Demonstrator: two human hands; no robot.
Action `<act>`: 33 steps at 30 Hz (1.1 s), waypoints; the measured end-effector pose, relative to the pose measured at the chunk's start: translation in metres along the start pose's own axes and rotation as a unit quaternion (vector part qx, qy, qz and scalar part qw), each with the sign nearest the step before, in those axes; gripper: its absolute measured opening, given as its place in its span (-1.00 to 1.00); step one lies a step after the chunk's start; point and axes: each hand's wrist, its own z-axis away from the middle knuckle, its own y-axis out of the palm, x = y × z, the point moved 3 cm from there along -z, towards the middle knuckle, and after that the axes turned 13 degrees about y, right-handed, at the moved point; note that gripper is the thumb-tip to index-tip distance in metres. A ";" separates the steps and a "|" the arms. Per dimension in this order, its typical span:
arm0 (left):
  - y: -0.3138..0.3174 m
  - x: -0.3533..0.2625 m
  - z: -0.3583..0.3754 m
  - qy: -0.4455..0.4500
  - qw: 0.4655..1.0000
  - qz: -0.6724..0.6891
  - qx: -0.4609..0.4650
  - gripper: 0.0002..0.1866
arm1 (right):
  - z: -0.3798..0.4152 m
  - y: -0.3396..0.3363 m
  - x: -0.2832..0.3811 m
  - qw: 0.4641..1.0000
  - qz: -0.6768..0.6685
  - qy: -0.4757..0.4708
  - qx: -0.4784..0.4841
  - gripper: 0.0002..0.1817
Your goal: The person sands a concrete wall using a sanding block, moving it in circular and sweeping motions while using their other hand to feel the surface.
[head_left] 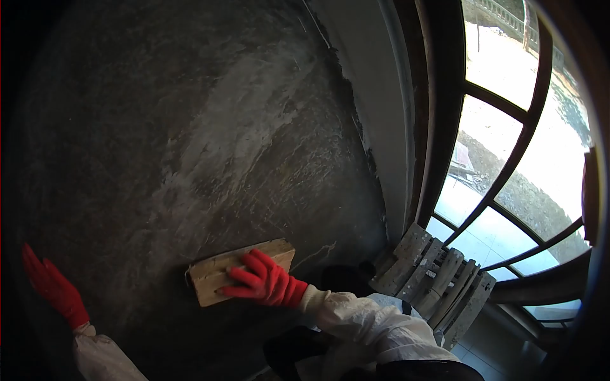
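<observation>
My right hand (264,281), in a red glove with a white sleeve, presses a flat wooden float (219,270) against the dark wet plaster wall (190,127). The fingers lie spread over the float's right half. My left hand (54,287), also in a red glove, is at the lower left with fingers flat against the same wall and holds nothing. Pale smeared streaks of plaster run diagonally up the wall above the float.
A window with dark curved metal bars (508,146) fills the right side, with bright daylight outside. Below it stand several plaster-stained wooden slats (438,282). A pale unplastered strip of wall (381,108) borders the window frame.
</observation>
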 end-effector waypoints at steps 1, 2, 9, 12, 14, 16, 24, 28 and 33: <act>-0.001 0.001 0.001 -0.006 1.000 -0.003 0.000 -0.55 | -0.012 -0.021 -0.016 0.997 0.017 0.069 -0.042 -0.26; -0.002 0.000 0.001 -0.005 1.000 -0.001 0.002 -0.55 | -0.027 -0.048 -0.037 0.987 0.032 0.137 -0.084 -0.20; -0.001 0.003 0.006 -0.024 0.999 -0.018 -0.010 -0.56 | -0.027 -0.101 -0.194 0.761 -0.029 0.577 -0.296 -0.04; -0.004 0.000 0.001 -0.032 0.999 -0.007 -0.014 -0.56 | -0.021 -0.074 -0.136 0.873 0.060 0.422 -0.236 0.03; -0.005 -0.002 0.002 -0.030 0.999 -0.002 -0.014 -0.56 | -0.019 -0.056 -0.062 0.929 0.019 0.347 -0.130 -0.04; 0.000 0.001 0.005 -0.026 1.000 -0.002 -0.006 -0.55 | -0.008 -0.031 -0.026 0.987 0.011 0.126 -0.094 -0.32; -0.007 -0.006 0.000 -0.033 0.999 -0.011 -0.012 -0.56 | -0.020 -0.089 -0.127 0.939 0.066 0.302 -0.152 -0.17; -0.009 -0.009 -0.001 -0.039 0.999 -0.022 -0.024 -0.56 | -0.030 -0.106 -0.209 0.829 0.025 0.500 -0.249 0.00; -0.010 -0.015 -0.004 -0.058 0.998 -0.021 -0.018 -0.54 | -0.048 -0.074 -0.106 0.908 0.051 0.375 -0.180 0.04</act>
